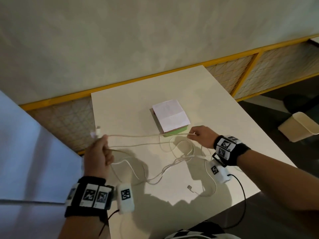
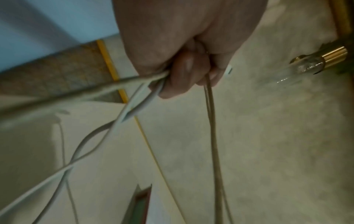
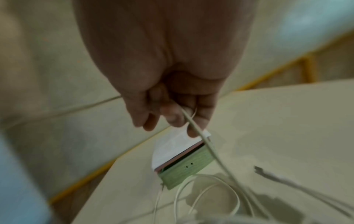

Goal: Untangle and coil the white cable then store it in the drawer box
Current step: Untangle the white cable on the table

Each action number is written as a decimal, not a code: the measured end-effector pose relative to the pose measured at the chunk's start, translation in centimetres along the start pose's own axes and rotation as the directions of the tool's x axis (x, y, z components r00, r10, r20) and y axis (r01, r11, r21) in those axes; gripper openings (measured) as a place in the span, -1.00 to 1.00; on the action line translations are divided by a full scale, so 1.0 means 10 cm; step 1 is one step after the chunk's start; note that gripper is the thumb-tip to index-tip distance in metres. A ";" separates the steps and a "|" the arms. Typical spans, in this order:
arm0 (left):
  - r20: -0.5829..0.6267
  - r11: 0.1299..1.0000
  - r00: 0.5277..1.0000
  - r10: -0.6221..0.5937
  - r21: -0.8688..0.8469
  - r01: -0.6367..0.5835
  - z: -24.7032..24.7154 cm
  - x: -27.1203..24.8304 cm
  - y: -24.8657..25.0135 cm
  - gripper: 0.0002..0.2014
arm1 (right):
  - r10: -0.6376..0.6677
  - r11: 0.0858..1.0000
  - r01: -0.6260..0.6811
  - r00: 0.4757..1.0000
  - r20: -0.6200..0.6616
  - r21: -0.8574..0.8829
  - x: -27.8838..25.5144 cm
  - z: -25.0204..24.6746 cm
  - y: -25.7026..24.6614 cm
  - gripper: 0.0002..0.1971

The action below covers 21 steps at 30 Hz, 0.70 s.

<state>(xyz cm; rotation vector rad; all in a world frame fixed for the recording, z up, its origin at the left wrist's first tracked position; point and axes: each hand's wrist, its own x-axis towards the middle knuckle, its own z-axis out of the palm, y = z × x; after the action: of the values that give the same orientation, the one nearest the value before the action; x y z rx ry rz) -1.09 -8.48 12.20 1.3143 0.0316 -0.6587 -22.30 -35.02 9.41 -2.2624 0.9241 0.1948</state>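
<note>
Smooth white plastic-looking cable (image 1: 138, 135), matt pale table (image 1: 215, 107), ribbed green drawer box (image 3: 184, 169)

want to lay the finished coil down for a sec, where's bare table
Bare table lies behind and right of the drawer box, toward the far edge. The near middle is crowded: white cable loops sprawl between the left hand and right hand, both gripping strands.

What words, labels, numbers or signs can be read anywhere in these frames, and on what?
None readable.
Wristbands: black-and-white square marker patterns only, no letters.
Paper on the drawer box: faint marks, too blurred to read.
White cable, table: no text visible.
</note>
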 end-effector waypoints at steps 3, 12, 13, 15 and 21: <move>-0.106 0.997 0.993 0.054 -0.045 -0.059 -0.20 0.05 0.07 -0.62 | 0.097 0.994 -0.096 0.995 -0.008 0.053 -0.01 -0.12 0.24 -0.73; -0.224 0.998 0.974 -0.038 -0.062 0.024 -0.50 0.12 -0.11 -0.64 | 0.229 0.970 -0.210 0.956 -0.184 0.121 -0.09 -0.27 0.75 -0.60; -0.206 0.998 0.977 -0.053 -0.027 0.048 -0.51 0.12 -0.15 -0.65 | 0.209 0.978 -0.201 0.959 -0.190 0.061 -0.11 -0.29 0.78 -0.60; -0.176 0.995 0.981 -0.080 0.044 0.089 -0.52 0.14 -0.25 -0.67 | 0.193 0.974 -0.209 0.970 -0.150 -0.092 -0.16 -0.31 0.85 -0.60; -0.161 0.992 0.985 -0.068 0.093 0.084 -0.71 0.05 -0.37 -0.76 | 0.403 0.890 -0.379 0.914 0.050 -0.253 -0.54 -0.27 1.36 -0.68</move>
<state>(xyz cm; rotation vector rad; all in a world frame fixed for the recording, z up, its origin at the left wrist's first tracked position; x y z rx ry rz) 0.02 -2.71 6.73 1.4654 0.1804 -0.6260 -35.61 -40.76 6.15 -2.2274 1.3592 0.6263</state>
